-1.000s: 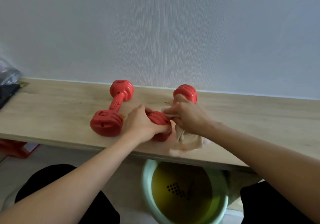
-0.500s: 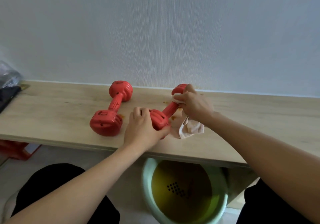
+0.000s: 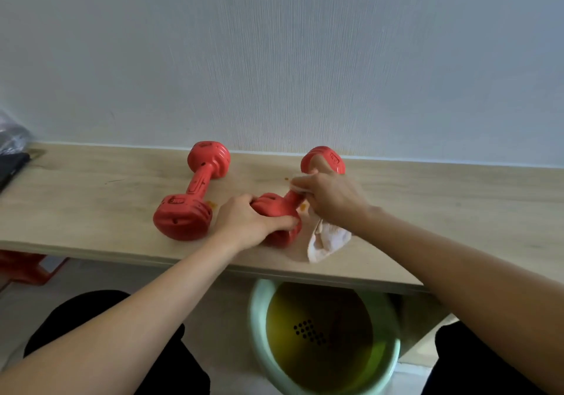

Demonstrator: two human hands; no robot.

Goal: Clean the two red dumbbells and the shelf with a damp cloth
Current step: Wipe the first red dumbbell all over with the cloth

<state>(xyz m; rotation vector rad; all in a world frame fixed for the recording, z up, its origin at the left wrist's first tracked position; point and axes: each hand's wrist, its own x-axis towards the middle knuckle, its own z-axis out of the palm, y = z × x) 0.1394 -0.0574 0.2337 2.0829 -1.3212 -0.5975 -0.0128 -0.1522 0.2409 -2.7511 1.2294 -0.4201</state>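
Here, left hand (image 3: 244, 220) clenches near head of right dumbbell (image 3: 276, 208) on shelf (image 3: 91, 199); right hand (image 3: 331, 194) wraps cloth (image 3: 328, 239) round handle. Left dumbbell (image 3: 195, 190) beside; raised markings unreadable.

A pale green basin (image 3: 323, 346) of yellowish water sits on the floor below. A red stool (image 3: 23, 268) stands at lower left. Dark bagged items (image 3: 12, 147) lie at far left against the white wall (image 3: 274, 43).

Two dumbbells lie on the shelf (image 3: 91, 199) before me: the left dumbbell (image 3: 192, 193) well clear of my hands; the right dumbbell (image 3: 293, 202) between them; the cloth (image 3: 328, 239) lies right of its near end; a basin (image 3: 323, 336) sits below the shelf edge
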